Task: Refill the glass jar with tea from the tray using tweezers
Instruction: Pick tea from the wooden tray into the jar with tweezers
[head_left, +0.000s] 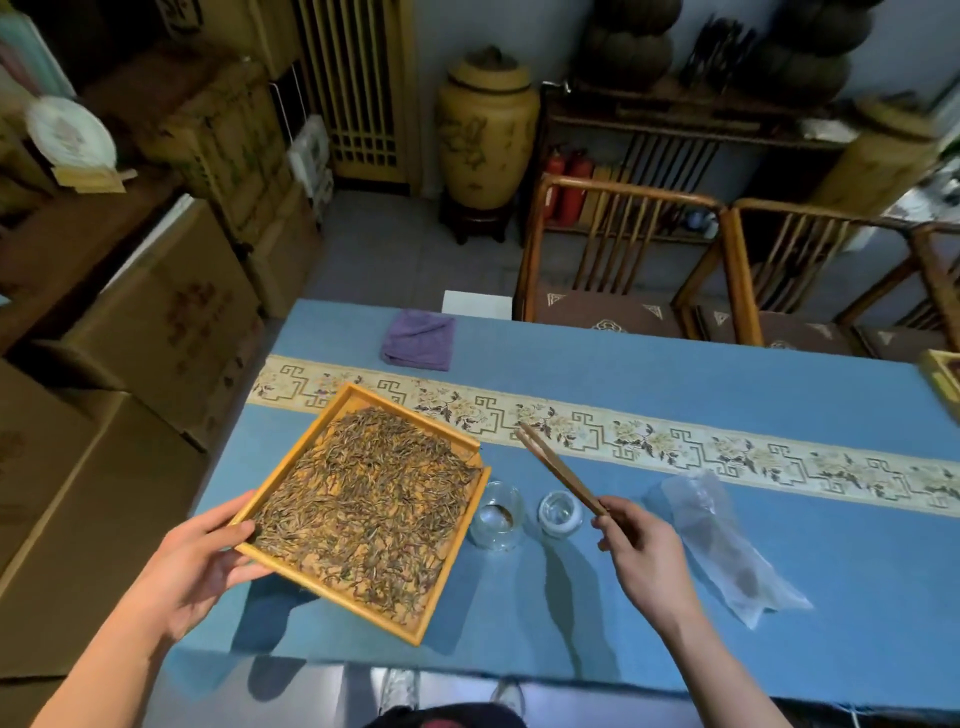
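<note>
Down at the near edge, the left hand (200, 558) is gripping the wooden tray (291, 478) by its near-left corner, thumb lying over the rim and fingers curled underneath, and the tray is hanging tilted above the blue tablecloth (727, 384), casting a shadow below it. Loose tea leaves (363, 499) are covering almost the whole tray floor. Across on the other side, the right hand (647, 558) is pinching the near end of the bamboo tweezers (558, 470), fingers closed round them, with the tips pointing away and to the left, holding nothing I can make out. Between the two hands the glass jar (496, 514) is standing open on the cloth, just beside the tray's right corner, with only a small bit of tea at the bottom; its glass lid (561, 513) is sitting just to the right. A clear plastic bag (722, 551) is lying right of the hand. Farther back, a patterned runner (649, 441) is crossing the table, and a folded purple cloth (420, 340) is resting near the far edge. No writing is legible anywhere.
</note>
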